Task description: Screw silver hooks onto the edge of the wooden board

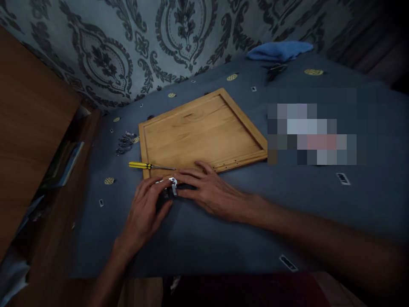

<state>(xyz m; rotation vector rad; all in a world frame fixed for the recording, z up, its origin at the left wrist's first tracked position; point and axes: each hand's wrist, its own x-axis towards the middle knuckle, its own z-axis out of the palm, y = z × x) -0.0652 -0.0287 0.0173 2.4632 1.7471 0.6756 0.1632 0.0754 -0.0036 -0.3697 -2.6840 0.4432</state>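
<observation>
A wooden panel (198, 132) with a raised frame lies flat on a dark blue cloth (287, 204). Both hands meet at its near edge over a small shiny metal fitting (173, 183). My left hand (145, 209) pinches the fitting with curled fingers. My right hand (204, 187) lies over the panel's edge, its fingertips touching the same fitting. A yellow-and-black screwdriver (145, 166) rests just left of the hands, its tip on the panel's corner.
A heap of small dark metal parts (125, 143) lies left of the panel. A blue folded cloth (279, 50) sits at the far edge by the patterned wall. A wooden cabinet (28, 128) stands on the left. A blurred patch (313, 132) lies right of the panel.
</observation>
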